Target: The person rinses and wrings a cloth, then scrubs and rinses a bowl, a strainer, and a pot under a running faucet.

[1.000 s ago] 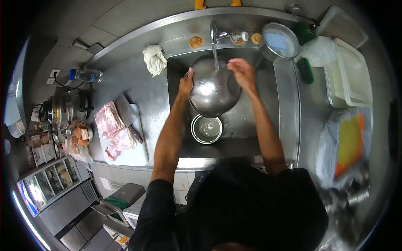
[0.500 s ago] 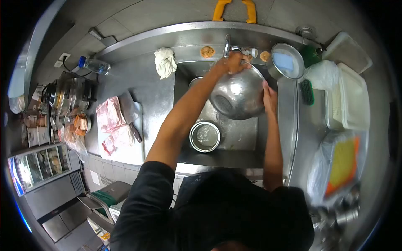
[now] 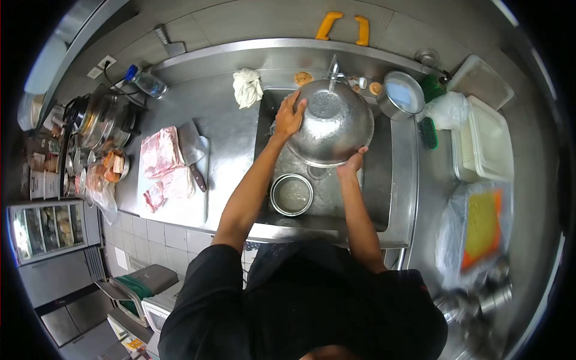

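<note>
Left hand (image 3: pixel 289 120) and right hand (image 3: pixel 351 163) hold a glossy, domed metal bowl (image 3: pixel 332 129)

left hand (image 3: pixel 288 120): forward, gripping; right hand (image 3: pixel 352 164): farther back, gripping

There is room to pass over the desk (image 3: pixel 227 153) between the cutting board (image 3: pixel 180 215) and the sink (image 3: pixel 379 198); inside it, the metal bowl (image 3: pixel 333 129) blocks the faucet (image 3: pixel 333 67) end, while a gap lies between the pot (image 3: pixel 292 214) and the right forearm (image 3: pixel 360 210)
</note>
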### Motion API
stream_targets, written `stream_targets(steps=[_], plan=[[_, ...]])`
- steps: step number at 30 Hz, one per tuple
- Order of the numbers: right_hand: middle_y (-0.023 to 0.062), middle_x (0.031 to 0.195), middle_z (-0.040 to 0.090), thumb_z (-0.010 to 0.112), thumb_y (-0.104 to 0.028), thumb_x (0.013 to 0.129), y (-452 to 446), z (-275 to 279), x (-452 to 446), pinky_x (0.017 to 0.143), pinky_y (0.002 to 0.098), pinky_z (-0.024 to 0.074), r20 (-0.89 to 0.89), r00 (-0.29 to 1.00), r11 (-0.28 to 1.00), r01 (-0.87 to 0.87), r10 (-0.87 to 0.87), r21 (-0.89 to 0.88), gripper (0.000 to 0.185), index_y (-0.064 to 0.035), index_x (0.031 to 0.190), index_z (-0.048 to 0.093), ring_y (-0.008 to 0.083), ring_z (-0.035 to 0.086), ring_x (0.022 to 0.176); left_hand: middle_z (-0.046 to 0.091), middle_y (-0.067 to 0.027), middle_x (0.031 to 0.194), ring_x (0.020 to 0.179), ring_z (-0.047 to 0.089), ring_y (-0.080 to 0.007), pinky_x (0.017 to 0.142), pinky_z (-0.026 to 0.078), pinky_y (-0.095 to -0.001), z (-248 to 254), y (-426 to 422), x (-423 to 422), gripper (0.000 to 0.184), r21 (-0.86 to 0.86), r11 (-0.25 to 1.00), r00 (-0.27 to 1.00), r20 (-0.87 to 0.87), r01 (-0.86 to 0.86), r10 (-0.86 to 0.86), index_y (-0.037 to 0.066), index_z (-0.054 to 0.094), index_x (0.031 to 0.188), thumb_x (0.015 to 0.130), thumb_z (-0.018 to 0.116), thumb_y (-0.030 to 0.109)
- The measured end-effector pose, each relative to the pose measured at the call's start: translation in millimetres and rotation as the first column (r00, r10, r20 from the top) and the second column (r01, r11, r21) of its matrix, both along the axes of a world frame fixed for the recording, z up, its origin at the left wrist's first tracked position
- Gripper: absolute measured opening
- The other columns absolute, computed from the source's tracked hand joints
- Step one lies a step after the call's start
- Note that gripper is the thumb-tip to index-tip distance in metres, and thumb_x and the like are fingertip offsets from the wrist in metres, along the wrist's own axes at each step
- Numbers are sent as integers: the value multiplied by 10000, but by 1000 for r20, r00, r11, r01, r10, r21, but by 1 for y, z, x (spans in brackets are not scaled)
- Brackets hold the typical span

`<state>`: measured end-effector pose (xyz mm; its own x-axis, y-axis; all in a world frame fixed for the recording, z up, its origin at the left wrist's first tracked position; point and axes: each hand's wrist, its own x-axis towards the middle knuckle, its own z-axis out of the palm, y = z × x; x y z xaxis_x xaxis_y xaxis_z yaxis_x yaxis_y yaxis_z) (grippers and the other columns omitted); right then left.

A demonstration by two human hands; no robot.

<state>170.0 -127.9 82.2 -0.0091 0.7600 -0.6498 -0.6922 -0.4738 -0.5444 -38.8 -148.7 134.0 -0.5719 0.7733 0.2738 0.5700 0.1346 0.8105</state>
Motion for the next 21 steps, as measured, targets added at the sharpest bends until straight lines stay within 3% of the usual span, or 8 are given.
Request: stream_targets(steps=[2, 6, 9, 11, 13, 14, 16, 21], plan=[[141, 1318, 440, 455, -641, 826, -9, 12, -3, 983, 389, 371, 251, 968, 997, 10, 10, -78, 830, 51, 1282, 409, 275, 459, 1171, 522, -190, 1228, 1164, 476, -298, 974, 358, -340, 7, -27, -13, 549, -15, 998, 998, 37, 56, -55, 70, 476, 1281, 877, 524, 440], [119, 1179, 555, 549, -573, 819, -16, 21, 29, 889, 371, 435, 276, 956, 994, -106, 99, 14, 725, 19, 1232, 485, 241, 558, 1017, 492, -185, 1273, 1149, 493, -274, 944, 384, -371, -11, -68, -31, 750, -341, 892, 916, 364, 298, -167, 52, 421, 1323, 820, 503, 603], [-20, 635, 604, 787, -375, 683, -50, 88, 38, 498, 270, 403, 834, 548, 782, -547, 64, 300, 406, -12, 762, 626, 96, 530, 557, 325, -229, 1385, 1195, 419, -402, 909, 340, -598, -5, -96, -8, 1139, -270, 816, 452, 892, 511, 12, 71, 142, 1433, 648, 375, 862], [6, 609, 581, 799, -379, 635, -88, 126, 38, 482, 319, 398, 992, 65, 564, -817, -112, 118, 385, -61, 666, 585, 142, 545, 542, 308, -241, 1387, 1202, 404, -416, 911, 328, -613, 3, -111, 6, 1148, -190, 820, 247, 967, 540, 61, 61, 137, 1431, 644, 372, 864], [21, 622, 568, 794, -309, 611, -115, 125, 44, 509, 330, 411, 859, 215, 189, -924, -465, 333, 309, -83, 695, 601, 188, 554, 559, 288, -279, 1376, 1212, 370, -462, 915, 308, -640, -1, -129, 18, 1152, -52, 851, -75, 992, 523, 106, 42, 166, 1419, 640, 368, 866], [21, 622, 568, 794, -309, 611, -131, 125, 52, 509, 330, 411, 868, 192, 204, -927, -458, 314, 309, -83, 695, 601, 188, 554, 559, 186, -237, 1440, 1261, 261, -503, 922, 257, -683, -13, -144, 20, 1115, 127, 846, -238, 971, 519, 0, 42, 126, 1424, 677, 437, 809], [27, 639, 556, 762, -262, 626, -158, 130, 62, 535, 332, 409, 829, 182, 0, -977, -529, 214, 243, -91, 697, 606, 220, 545, 590, 391, -228, 1322, 1185, 412, -420, 925, 344, -600, -3, -170, 46, 819, 206, 927, -210, 967, 314, -143, -2, 334, 1329, 774, 547, 561], [15, 717, 565, 656, -96, 584, -193, 124, 98, 637, 331, 411, 837, 104, -90, -994, -538, 66, 157, -86, 737, 620, 185, 544, 697, 570, -155, 1060, 990, 546, -290, 889, 438, -444, -39, -202, 57, 417, 205, 957, -160, 972, 205, -173, 4, 535, 1079, 731, 533, 235]])
